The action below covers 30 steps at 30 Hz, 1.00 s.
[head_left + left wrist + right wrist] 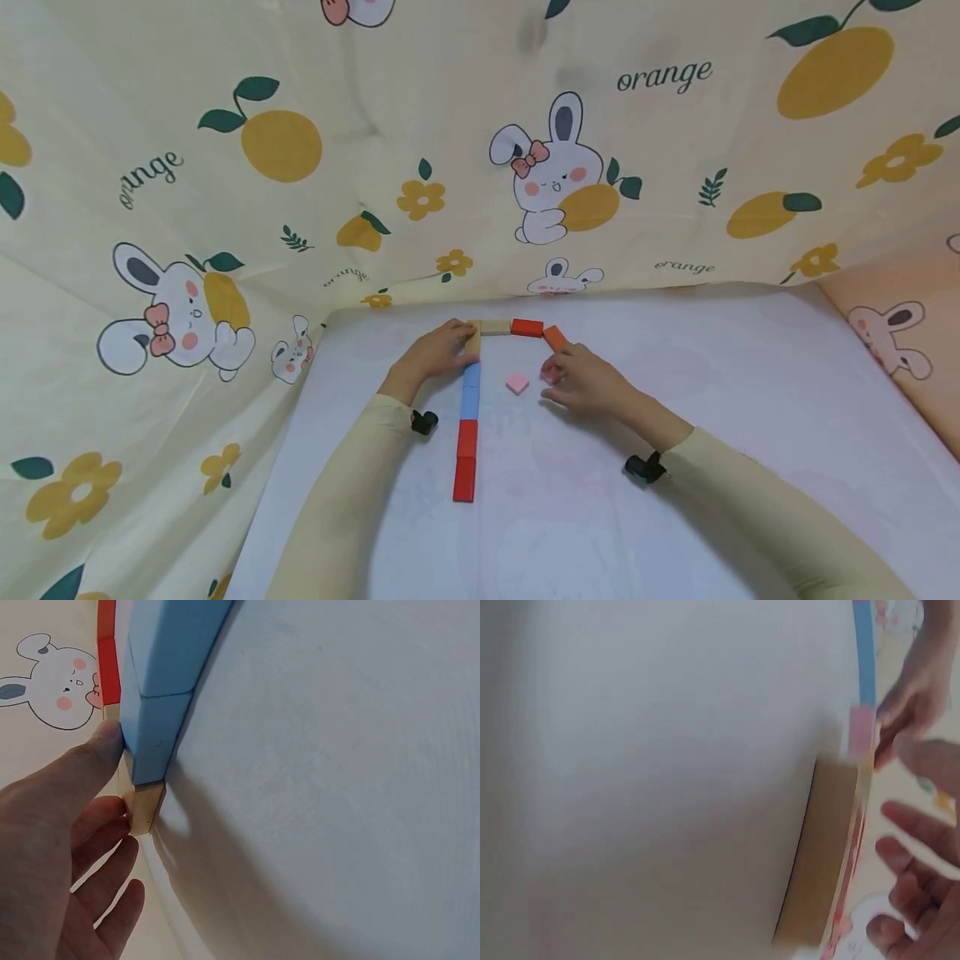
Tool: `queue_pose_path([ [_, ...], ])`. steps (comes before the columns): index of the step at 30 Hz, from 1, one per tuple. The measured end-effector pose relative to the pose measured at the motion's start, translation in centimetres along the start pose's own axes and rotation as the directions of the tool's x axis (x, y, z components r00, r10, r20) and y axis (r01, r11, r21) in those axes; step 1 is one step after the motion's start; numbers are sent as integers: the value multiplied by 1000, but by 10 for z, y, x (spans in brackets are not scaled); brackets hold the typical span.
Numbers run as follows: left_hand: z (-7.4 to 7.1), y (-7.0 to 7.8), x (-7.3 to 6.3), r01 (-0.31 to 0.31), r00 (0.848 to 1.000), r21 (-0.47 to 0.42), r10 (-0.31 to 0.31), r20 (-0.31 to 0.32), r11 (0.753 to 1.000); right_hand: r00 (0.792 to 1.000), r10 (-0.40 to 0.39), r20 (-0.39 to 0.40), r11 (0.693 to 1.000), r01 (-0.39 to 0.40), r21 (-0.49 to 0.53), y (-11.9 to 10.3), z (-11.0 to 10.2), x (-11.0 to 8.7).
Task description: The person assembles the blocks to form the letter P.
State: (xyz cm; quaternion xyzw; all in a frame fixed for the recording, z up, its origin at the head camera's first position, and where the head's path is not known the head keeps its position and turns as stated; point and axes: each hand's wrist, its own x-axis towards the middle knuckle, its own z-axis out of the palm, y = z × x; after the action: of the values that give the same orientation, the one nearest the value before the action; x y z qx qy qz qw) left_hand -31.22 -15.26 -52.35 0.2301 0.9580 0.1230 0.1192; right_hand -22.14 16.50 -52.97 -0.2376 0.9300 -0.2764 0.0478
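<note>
My left hand is at the corner of a row of blocks, where its thumb and fingers pinch a plain wooden block. In the left wrist view this wooden block abuts the light blue blocks. My right hand hovers at the right end of the row, fingers loosely bent and apart. Close by its fingertips are an orange block, set at a slant, and a pink block, partly hidden by the hand. The right wrist view shows bare space between those fingers.
Another pink block lies inside the bend of the row. Along the back run a pale wooden block and a red block. Red blocks continue the left side toward me. A printed cloth rises behind the white table.
</note>
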Motion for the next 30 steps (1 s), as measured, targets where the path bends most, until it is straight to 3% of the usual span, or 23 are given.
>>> queue_pose_path([
  [5, 1, -2, 1, -9, 1000, -6, 9, 0, 1000, 998, -16, -56, 994, 10, -105, -21, 14, 11],
  [9, 1, -3, 1, -19, 1000, 5, 19, -7, 1000, 997, 18, -77, 987, -30, -160, -33, 21, 20],
  [17, -1, -2, 0, -36, 999, 5, 36, -17, 999, 996, 14, -90, 966, -37, -254, -37, 34, 31],
  [30, -1, -1, -1, 1, 1000, -16, -1, -6, 1000, 1000, -9, -19, 989, 6, -146, -53, 43, 44],
])
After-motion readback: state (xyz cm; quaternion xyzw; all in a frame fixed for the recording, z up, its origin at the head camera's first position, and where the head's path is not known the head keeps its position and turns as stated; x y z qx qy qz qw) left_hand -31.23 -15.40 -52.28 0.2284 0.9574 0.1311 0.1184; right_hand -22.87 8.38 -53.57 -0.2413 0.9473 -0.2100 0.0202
